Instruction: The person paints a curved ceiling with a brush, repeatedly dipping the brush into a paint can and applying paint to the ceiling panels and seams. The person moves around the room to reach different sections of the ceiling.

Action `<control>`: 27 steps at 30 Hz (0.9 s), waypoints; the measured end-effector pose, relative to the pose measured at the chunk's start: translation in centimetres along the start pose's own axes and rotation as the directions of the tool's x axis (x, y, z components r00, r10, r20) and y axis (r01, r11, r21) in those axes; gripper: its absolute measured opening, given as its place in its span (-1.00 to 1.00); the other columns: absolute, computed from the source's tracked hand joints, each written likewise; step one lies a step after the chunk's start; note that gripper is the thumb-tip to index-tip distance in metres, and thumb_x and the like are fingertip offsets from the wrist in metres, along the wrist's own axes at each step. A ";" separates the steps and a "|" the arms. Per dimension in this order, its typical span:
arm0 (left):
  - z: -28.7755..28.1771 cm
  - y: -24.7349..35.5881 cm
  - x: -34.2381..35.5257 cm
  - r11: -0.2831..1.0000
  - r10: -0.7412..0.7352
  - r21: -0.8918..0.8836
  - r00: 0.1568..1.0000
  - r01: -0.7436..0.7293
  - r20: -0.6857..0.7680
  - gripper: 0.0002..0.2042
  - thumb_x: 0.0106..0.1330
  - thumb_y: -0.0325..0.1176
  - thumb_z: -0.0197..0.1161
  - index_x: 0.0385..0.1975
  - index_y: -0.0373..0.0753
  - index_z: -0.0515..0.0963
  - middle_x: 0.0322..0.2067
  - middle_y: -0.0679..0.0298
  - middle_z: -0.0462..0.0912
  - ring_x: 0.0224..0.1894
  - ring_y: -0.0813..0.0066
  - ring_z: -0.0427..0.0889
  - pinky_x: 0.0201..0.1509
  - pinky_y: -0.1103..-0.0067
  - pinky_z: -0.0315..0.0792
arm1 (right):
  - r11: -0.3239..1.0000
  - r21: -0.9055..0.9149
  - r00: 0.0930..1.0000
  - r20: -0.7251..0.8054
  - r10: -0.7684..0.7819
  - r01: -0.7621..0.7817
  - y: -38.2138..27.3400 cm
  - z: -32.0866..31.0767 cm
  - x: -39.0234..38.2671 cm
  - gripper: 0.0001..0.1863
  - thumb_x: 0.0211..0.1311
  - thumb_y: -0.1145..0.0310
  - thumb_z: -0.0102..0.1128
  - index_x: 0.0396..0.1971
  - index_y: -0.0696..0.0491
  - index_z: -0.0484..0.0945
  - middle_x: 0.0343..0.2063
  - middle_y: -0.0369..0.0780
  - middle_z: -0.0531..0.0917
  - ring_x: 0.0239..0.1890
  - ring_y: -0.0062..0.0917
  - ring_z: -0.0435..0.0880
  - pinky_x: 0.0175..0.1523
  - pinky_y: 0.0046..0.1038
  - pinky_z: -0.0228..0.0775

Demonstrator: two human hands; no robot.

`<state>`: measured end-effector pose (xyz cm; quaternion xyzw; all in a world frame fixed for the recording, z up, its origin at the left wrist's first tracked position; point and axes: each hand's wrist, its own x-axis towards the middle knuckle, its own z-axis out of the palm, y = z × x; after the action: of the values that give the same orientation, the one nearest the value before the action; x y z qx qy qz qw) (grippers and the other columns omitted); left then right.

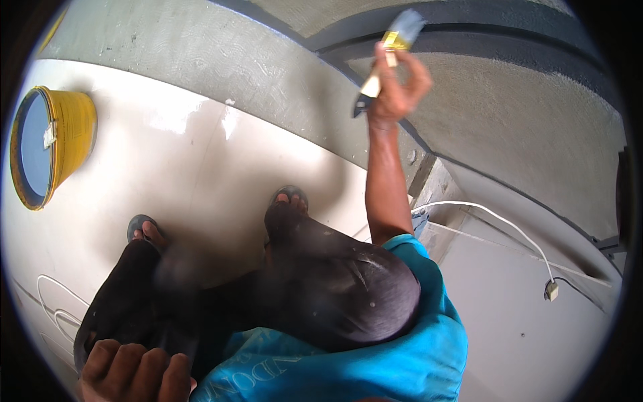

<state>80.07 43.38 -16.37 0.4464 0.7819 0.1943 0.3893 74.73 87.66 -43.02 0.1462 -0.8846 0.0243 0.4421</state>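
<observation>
At the upper middle, my right hand (400, 90) grips a paintbrush (369, 88) by its pale, black-ended handle. Its yellow-banded head and grey-blue bristles (409, 25) point up, in front of a dark grey painted band (469, 35) on the wall. Hand and bristles are slightly blurred. Whether the bristles touch the wall, I cannot tell. My left hand (137, 372) is at the lower left beside my dark-trousered leg, its fingers curled in; nothing sticks out of it, and its palm is hidden.
A yellow bucket (75, 137) with grey-blue paint inside stands at the left on the pale floor (194, 157). White cable (495, 218) runs at the right to a plug (551, 291) by a grey panel. More white cable (50, 295) loops at the lower left.
</observation>
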 end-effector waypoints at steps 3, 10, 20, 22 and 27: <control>0.4 -0.1 -0.3 0.999 -0.028 -0.026 0.999 0.028 -0.022 -0.78 0.33 -0.40 0.26 -0.13 -0.40 0.57 -0.21 0.10 0.64 -0.18 0.19 0.63 -0.03 0.32 0.46 | 0.997 0.062 0.988 0.149 0.029 -0.038 -1.6 3.3 -4.9 -0.54 0.09 0.52 0.43 0.01 -0.22 0.78 -0.13 -0.28 0.65 -0.07 -0.39 0.57 0.03 -0.30 0.44; 0.7 0.6 -0.3 1.000 0.009 0.003 0.996 -0.009 -0.084 -0.81 0.30 -0.42 0.27 -0.16 -0.37 0.55 -0.28 0.14 0.61 -0.21 0.21 0.61 -0.05 0.32 0.44 | 0.976 0.158 0.980 0.154 0.124 -0.149 0.7 -2.5 3.8 -0.61 0.07 0.49 0.51 -0.05 -0.11 0.76 -0.22 -0.25 0.73 -0.15 -0.44 0.67 -0.01 -0.33 0.48; 3.8 0.4 -1.7 0.979 0.030 0.205 0.999 -0.021 -0.040 -0.83 0.21 -0.26 0.29 -0.33 -0.21 0.56 -0.52 0.33 0.52 -0.40 0.43 0.54 -0.24 0.50 0.37 | 0.737 0.627 0.956 0.048 0.290 -0.255 -7.6 -9.2 19.4 -0.71 0.15 0.61 0.48 -0.10 0.23 0.70 -0.15 -0.09 0.74 -0.14 -0.46 0.75 0.00 -0.44 0.64; 5.3 0.1 -2.1 0.983 0.159 0.116 0.978 -0.144 -0.132 -0.81 0.23 -0.25 0.31 -0.30 -0.22 0.60 -0.52 0.32 0.54 -0.39 0.42 0.54 -0.23 0.49 0.37 | 0.655 0.719 0.971 0.211 0.114 -0.233 -12.1 -6.2 21.5 -0.69 0.20 0.58 0.45 -0.04 0.23 0.67 -0.12 -0.06 0.75 -0.10 -0.44 0.77 0.04 -0.41 0.68; 6.1 0.1 -2.0 0.922 0.282 0.287 0.959 -0.262 -0.031 -0.84 0.29 -0.29 0.27 -0.26 -0.23 0.60 -0.50 0.36 0.54 -0.39 0.43 0.54 -0.26 0.48 0.34 | 0.430 0.901 0.905 0.234 -0.354 -0.065 -24.4 4.5 25.1 -0.71 0.27 0.32 0.46 -0.06 0.09 0.71 -0.21 -0.16 0.80 -0.20 -0.49 0.80 -0.10 -0.43 0.69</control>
<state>85.44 41.46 -19.25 0.5939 0.7454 0.1497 0.2634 63.89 57.59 -28.04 0.4359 -0.7891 0.4178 0.1125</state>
